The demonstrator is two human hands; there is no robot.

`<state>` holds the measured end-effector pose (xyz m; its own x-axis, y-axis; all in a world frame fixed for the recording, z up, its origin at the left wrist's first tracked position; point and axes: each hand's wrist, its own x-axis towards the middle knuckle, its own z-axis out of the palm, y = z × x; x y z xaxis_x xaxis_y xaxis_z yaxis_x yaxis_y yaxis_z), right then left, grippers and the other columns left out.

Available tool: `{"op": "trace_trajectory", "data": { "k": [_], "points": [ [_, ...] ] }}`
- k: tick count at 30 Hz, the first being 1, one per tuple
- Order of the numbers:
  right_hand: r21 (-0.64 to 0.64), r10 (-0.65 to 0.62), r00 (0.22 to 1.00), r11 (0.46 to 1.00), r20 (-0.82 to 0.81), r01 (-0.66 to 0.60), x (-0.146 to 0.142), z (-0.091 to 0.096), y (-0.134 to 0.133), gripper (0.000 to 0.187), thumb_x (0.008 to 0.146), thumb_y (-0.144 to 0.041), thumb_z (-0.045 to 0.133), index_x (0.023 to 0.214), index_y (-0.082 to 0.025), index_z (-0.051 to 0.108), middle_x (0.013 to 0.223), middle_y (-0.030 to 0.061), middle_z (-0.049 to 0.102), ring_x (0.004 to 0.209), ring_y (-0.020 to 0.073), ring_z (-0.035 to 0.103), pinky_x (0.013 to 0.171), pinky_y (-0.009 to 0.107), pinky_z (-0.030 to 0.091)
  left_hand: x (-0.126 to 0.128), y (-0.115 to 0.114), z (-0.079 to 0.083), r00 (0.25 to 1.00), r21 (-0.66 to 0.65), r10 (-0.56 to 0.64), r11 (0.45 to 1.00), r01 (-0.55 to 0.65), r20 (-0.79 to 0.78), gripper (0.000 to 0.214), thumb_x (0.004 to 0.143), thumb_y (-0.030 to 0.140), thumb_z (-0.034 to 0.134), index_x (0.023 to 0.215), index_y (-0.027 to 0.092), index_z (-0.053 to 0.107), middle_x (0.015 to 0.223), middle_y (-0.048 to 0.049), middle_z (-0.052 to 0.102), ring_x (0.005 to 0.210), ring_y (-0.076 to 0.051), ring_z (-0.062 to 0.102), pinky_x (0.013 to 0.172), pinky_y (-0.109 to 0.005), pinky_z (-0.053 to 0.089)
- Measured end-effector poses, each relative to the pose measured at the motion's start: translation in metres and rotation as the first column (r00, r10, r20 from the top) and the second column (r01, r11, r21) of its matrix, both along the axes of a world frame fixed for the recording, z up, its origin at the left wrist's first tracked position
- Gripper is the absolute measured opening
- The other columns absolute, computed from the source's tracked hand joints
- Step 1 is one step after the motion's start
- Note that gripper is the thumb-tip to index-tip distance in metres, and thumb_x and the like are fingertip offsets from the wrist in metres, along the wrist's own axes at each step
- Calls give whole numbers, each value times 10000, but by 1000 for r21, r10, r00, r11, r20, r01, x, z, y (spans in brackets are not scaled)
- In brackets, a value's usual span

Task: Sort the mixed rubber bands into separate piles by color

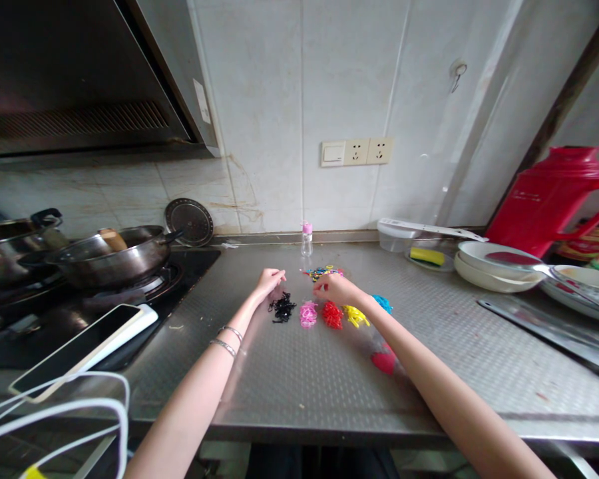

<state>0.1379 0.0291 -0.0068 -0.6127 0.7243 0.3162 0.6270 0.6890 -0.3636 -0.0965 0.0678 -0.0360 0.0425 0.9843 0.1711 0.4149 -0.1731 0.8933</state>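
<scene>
On the steel counter (299, 379) lie small sorted heaps of tiny loops: black (282, 307), pink (308, 313), red (332, 315), yellow (355, 315) and blue (382, 303). Behind them sits a mixed multicoloured heap (323, 272). My left hand (269, 280) hovers above the black heap, fingers pinched together on something too small to make out. My right hand (333, 289) reaches to the edge of the mixed heap, fingers curled in a pinch. A small clear bottle with a pink cap (306, 240) stands upright behind the mixed heap. A pink lid-like thing (384, 361) lies beside my right forearm.
A stove with a wok (114, 256) and a pot (10, 239) is at the left, a phone (82, 347) with white cable in front. At the right stand a red thermos jug (549, 196), stacked bowls (496, 266), a sponge (426, 255) and a knife (549, 329). Wall sockets (357, 152) sit above.
</scene>
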Motion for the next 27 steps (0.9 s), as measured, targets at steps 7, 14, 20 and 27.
{"op": "trace_trajectory", "data": {
  "k": [7, 14, 20, 27],
  "points": [
    [-20, -352, 921, 935, -169, 354, 60, -6, 26, 337, 757, -383, 458, 683, -143, 682, 603, 30, 635, 551, 114, 524, 509, 196, 332, -1, 4, -5, 1000, 21, -7, 1000, 7, -6, 358, 711, 440, 470, 576, 120, 554, 415, 57, 362, 364, -41, 264, 408, -195, 177],
    [-247, -572, 696, 818, -434, 519, 121, -37, 52, 423, 699, -493, 481, 702, -117, 674, 570, 57, 633, 452, 106, 493, 458, 206, 355, 0, 2, -2, 1000, 11, -2, 1000, 2, -21, 356, 706, 441, 472, 573, 121, 550, 411, 62, 350, 370, -42, 259, 415, -195, 187],
    [-309, -651, 513, 738, -560, 599, 136, -54, 57, 512, 662, -547, 486, 719, -79, 685, 476, 60, 581, 396, 99, 427, 413, 215, 319, 1, -1, -1, 998, 30, -4, 1000, 6, -66, 348, 713, 423, 463, 570, 124, 569, 407, 56, 375, 369, -56, 301, 418, -202, 202],
    [-268, -680, 546, 713, -489, 648, 133, -51, 55, 420, 669, -502, 488, 649, -130, 681, 515, 48, 605, 470, 125, 481, 492, 224, 344, 12, 4, 3, 990, 119, 35, 993, -19, -133, 269, 693, 337, 511, 602, 112, 626, 500, -4, 548, 496, -104, 483, 506, -214, 331]
  ]
}}
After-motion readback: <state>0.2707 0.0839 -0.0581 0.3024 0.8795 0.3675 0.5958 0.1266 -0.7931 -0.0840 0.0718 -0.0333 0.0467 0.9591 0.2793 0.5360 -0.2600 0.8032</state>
